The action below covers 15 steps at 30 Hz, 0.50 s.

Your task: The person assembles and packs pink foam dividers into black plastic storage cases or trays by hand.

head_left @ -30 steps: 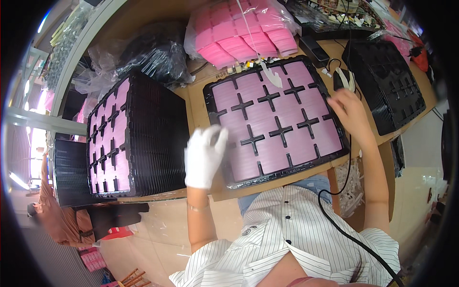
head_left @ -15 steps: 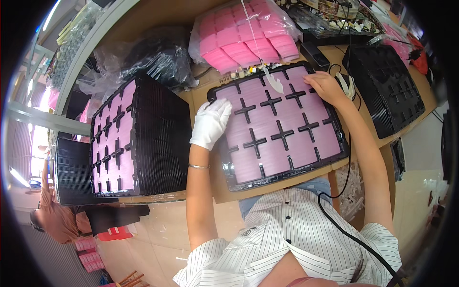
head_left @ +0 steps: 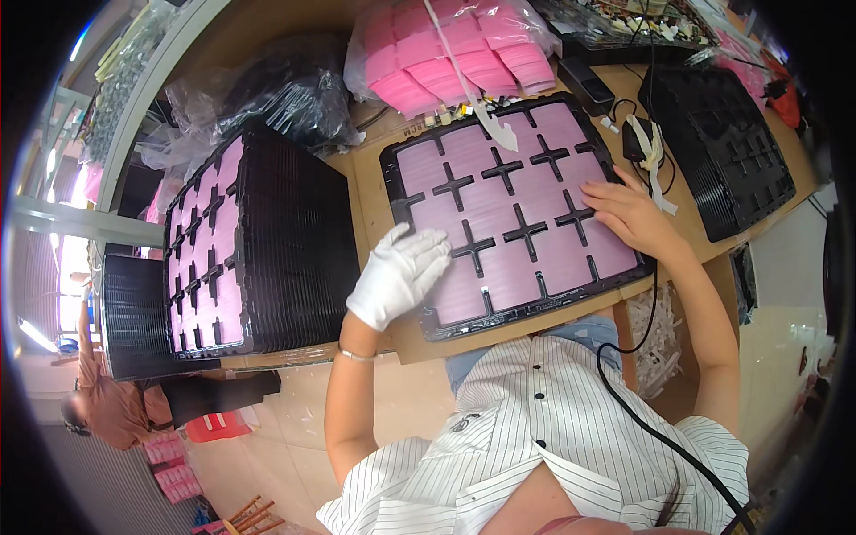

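A black plastic tray [head_left: 454,190] with cross-shaped dividers lies in front of me, pink foam sheets [head_left: 464,312] filling its compartments. My left hand [head_left: 401,275], in a white glove, rests with fingers stretched on the tray's left side, over its edge and the pink sheets. Bare, my right hand [head_left: 635,214] lies on the right side of the tray, fingers extended over a pink sheet and the rim. A white pointed strip [head_left: 502,134] hangs above the tray's far part.
Left stands a tall stack of black trays [head_left: 299,259] with pink sheets on top. Another black tray stack [head_left: 722,152] is at the right. Behind are bagged pink foam sheets [head_left: 455,76] and a black phone-like device [head_left: 586,82]. A cable [head_left: 629,406] crosses my shirt. Another person [head_left: 111,397] is far left.
Both hands have slid toward me along the tray's sides. The left hand now reaches further inward near the front left; the right has moved from the far corner to mid-right.
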{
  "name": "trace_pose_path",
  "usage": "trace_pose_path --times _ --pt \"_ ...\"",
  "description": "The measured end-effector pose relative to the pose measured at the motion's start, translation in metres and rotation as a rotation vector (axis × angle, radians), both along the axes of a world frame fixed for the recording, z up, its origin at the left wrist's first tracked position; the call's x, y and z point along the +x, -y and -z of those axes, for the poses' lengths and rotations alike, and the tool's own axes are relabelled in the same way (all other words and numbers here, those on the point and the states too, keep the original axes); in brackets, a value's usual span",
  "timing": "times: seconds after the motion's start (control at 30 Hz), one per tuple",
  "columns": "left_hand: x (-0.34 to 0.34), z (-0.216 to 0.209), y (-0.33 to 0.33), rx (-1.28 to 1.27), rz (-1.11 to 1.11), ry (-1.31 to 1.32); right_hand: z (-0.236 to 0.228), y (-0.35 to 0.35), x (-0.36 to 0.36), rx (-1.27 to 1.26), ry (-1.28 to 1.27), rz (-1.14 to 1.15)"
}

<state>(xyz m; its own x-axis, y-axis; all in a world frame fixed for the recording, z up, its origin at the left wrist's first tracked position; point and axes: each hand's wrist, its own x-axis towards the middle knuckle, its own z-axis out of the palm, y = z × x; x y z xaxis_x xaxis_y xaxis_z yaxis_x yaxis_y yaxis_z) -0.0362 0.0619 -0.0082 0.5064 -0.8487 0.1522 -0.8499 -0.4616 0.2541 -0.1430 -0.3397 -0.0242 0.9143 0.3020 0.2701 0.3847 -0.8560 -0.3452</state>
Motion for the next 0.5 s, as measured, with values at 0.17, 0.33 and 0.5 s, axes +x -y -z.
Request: trace_pose_path --times 0.17,0.33,0.5 --pt "-0.019 0.003 0.011 -0.184 -0.086 0.01 -0.002 0.01 -0.017 0.113 -0.071 0.024" --pt "-0.032 -0.001 0.006 -0.174 -0.007 0.071 -0.011 0.009 -0.034 0.042 -0.005 -0.041" --pt "-0.078 -0.006 -0.033 -0.066 0.085 -0.211 -0.012 0.029 -0.088 0.171 -0.242 -0.157"
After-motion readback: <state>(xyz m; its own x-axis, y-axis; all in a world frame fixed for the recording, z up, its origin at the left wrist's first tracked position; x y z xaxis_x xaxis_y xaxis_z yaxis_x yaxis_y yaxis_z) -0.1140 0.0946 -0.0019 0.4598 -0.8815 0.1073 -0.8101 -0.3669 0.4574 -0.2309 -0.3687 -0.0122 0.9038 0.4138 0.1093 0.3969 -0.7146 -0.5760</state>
